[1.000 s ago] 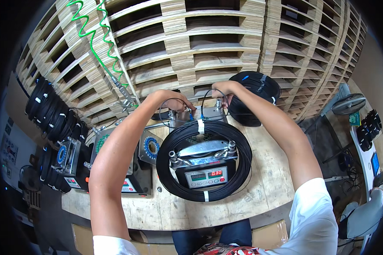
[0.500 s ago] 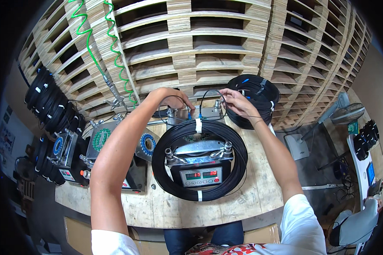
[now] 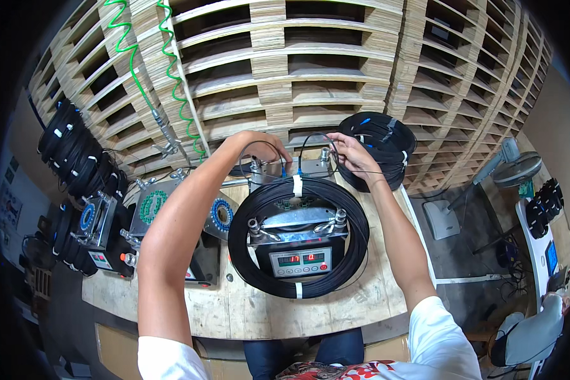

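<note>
A coil of black cable [image 3: 236, 253] with white bands rests against a polishing machine [image 3: 297, 258] with a lit red display. Two thin cable ends loop up from its top and run down to blue connectors [image 3: 299, 171] at the metal fixture [image 3: 313, 167] behind. My right hand [image 3: 354, 156] pinches the right-hand cable loop beside a metal knob. Behind the left-hand loop, my left hand [image 3: 265, 147] reaches over the fixture's left end; its fingertips are partly hidden, so I cannot tell whether it grips anything.
More black cable coils [image 3: 383, 142] lie at the back right of the wooden table [image 3: 202, 316]. Similar machines [image 3: 101, 234] with round connector plates [image 3: 221, 214] stand at left. Green coiled air hoses [image 3: 133, 69] hang before stacked pallets [image 3: 269, 69]. Another person [image 3: 532, 335] sits at far right.
My left hand's fingers have lifted slightly away from the left connector. The right hand stays at its loop, its forearm shifting a little left. The machine's display reading has changed.
</note>
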`<state>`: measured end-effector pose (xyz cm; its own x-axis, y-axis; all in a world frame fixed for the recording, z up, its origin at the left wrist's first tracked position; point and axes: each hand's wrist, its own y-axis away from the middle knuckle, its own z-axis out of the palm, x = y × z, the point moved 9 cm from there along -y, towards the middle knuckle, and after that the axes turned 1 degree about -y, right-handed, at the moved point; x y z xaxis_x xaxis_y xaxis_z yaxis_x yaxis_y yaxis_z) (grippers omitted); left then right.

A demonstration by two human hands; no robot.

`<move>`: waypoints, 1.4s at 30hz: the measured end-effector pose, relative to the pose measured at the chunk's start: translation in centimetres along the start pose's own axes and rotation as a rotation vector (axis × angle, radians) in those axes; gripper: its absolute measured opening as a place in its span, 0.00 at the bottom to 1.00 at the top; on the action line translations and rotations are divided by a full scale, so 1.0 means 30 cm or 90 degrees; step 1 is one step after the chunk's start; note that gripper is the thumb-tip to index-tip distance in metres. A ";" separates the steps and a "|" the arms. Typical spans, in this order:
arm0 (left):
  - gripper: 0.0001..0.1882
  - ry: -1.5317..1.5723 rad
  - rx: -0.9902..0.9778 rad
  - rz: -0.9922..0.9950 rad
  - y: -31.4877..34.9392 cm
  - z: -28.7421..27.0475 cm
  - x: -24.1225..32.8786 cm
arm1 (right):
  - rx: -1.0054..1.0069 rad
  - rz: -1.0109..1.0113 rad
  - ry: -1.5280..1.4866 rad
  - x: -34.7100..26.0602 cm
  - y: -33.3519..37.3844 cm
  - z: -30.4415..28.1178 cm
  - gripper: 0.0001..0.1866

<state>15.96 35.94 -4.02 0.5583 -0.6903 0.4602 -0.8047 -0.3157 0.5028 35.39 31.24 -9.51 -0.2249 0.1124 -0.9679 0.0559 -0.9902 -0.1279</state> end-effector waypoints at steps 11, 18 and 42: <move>0.26 -0.131 -0.051 -0.152 0.102 -0.068 -0.216 | 0.233 0.018 0.236 -0.029 0.226 0.052 0.26; 0.21 0.043 0.007 -0.153 0.157 -0.042 -0.255 | 0.240 -0.057 0.266 -0.105 0.407 0.184 0.19; 0.17 -0.096 0.613 0.103 0.464 -0.175 0.166 | 0.355 -0.198 0.442 -0.172 0.484 0.237 0.20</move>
<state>8.60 31.51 9.10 0.4499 -0.8263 0.3388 -0.7272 -0.5592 -0.3981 30.44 15.70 -4.84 0.4881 0.2246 -0.8434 -0.4233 -0.7841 -0.4539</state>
